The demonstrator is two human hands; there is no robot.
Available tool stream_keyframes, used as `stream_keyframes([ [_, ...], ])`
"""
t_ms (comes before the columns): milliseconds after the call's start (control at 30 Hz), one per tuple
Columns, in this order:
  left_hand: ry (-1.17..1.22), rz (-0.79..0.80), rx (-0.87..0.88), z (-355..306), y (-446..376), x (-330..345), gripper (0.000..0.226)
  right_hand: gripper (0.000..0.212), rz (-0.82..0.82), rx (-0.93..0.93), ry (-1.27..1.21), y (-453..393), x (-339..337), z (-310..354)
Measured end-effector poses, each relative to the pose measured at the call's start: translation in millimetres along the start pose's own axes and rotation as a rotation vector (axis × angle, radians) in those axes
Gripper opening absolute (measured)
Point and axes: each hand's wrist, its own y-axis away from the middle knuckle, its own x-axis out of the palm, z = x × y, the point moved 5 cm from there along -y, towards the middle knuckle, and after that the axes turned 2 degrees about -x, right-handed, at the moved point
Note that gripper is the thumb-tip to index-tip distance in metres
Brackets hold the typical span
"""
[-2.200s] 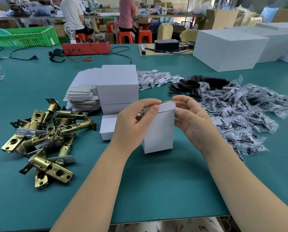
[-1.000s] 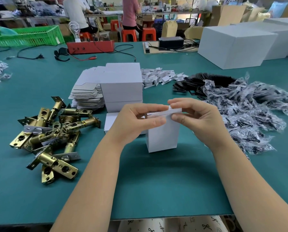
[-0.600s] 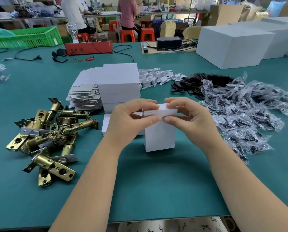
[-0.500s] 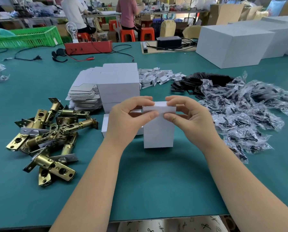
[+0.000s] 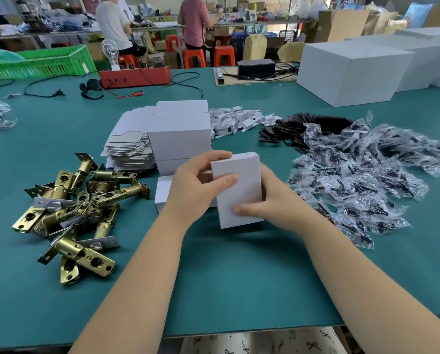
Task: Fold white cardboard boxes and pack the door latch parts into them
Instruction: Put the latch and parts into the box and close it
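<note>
A small closed white cardboard box (image 5: 241, 180) is held just above the green table (image 5: 213, 277) at its middle, tilted back. My left hand (image 5: 195, 185) grips its upper left edge, thumb on the front face. My right hand (image 5: 270, 203) holds its right side and lower front, thumb across the front. A pile of brass door latch parts (image 5: 78, 203) lies to the left. Folded white boxes (image 5: 180, 139) and a stack of flat box blanks (image 5: 129, 149) sit behind my hands.
Clear bags of black screws (image 5: 362, 175) spread on the right, with black plates (image 5: 303, 126) and small white pieces (image 5: 239, 118) behind. Large white cartons (image 5: 354, 70) stand at the back right, a red device (image 5: 134, 76) and green crate (image 5: 40, 63) at the back left. People sit beyond.
The box's top flap has been closed. Both hands have lifted the box off the table and tilted it; my right hand slid from the top edge down to the lower side.
</note>
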Motion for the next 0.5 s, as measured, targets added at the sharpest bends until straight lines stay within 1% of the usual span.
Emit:
stream_keyframes([
  [33,0.032,-0.052,-0.028,1.0,0.0,-1.6,0.031,0.074,0.054,0.044,-0.015,-0.2,2.7,-3.4],
  [67,0.093,-0.101,-0.067,2.2,-0.2,-3.6,0.030,0.074,0.072,0.070,-0.071,-0.8,3.8,-5.0],
  [100,0.173,-0.140,-0.112,3.6,-0.6,-5.6,0.030,0.074,0.054,0.086,-0.161,-1.3,3.3,-5.5],
  [167,0.310,-0.157,-0.189,5.6,-2.0,-9.9,0.032,0.076,-0.066,0.096,-0.358,-2.9,-3.8,-6.1],
  [233,0.367,-0.074,-0.262,7.4,-3.3,-10.1,0.040,0.075,-0.247,0.104,-0.503,-3.3,-14.2,-7.7],
  [300,0.343,0.014,-0.324,10.2,-2.6,-5.7,0.048,0.055,-0.453,0.146,-0.549,-1.3,-23.8,-13.2],
  [367,0.311,0.002,-0.364,14.2,-1.1,-0.7,0.044,0.032,-0.601,0.205,-0.507,2.6,-29.9,-20.2],
  [433,0.259,-0.060,-0.379,16.3,0.3,2.3,0.034,0.018,-0.640,0.217,-0.474,4.8,-30.3,-23.2],
  [500,0.191,-0.143,-0.367,16.6,1.4,1.0,0.030,0.010,-0.605,0.146,-0.388,5.3,-26.7,-16.9],
])
